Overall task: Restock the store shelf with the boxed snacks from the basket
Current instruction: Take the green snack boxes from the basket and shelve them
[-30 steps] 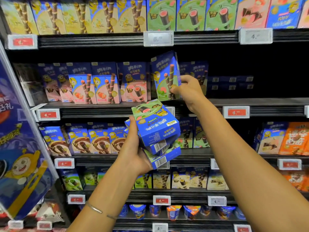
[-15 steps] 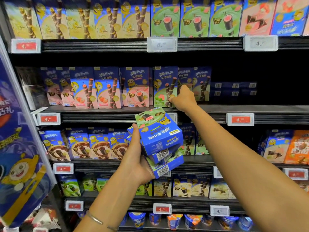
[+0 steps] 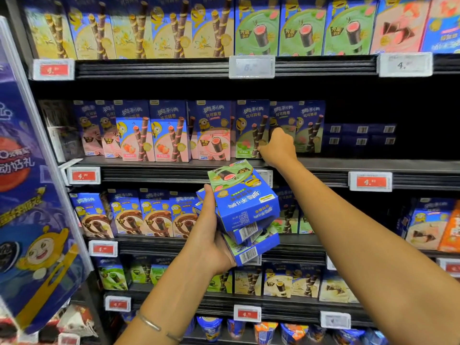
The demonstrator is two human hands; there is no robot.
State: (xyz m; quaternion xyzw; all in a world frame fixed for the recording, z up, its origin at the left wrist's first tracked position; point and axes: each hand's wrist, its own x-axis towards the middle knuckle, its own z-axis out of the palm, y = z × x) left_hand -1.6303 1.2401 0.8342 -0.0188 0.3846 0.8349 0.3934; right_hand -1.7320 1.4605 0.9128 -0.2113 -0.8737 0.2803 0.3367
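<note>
My left hand [image 3: 209, 242] grips a stack of blue and green snack boxes [image 3: 245, 210] in front of the shelves, barcodes facing me. My right hand [image 3: 277, 148] reaches to the second shelf [image 3: 323, 164] and holds the right edge of a blue box with a green panel [image 3: 250, 130] that stands upright on the shelf among similar boxes. Its fingers curl around the box's side. The basket is not in view.
Rows of snack boxes [image 3: 154, 133] fill the shelves above, below and to the left. A dark gap [image 3: 410, 125] lies at the right of the second shelf, with flat boxes deep inside. A blue promotional sign [image 3: 29, 195] juts out at left. Price tags [image 3: 371, 181] line the shelf edges.
My right hand carried the green-panel box from the air down and back onto the second shelf, where it now stands upright. The left hand's stack stayed roughly in place.
</note>
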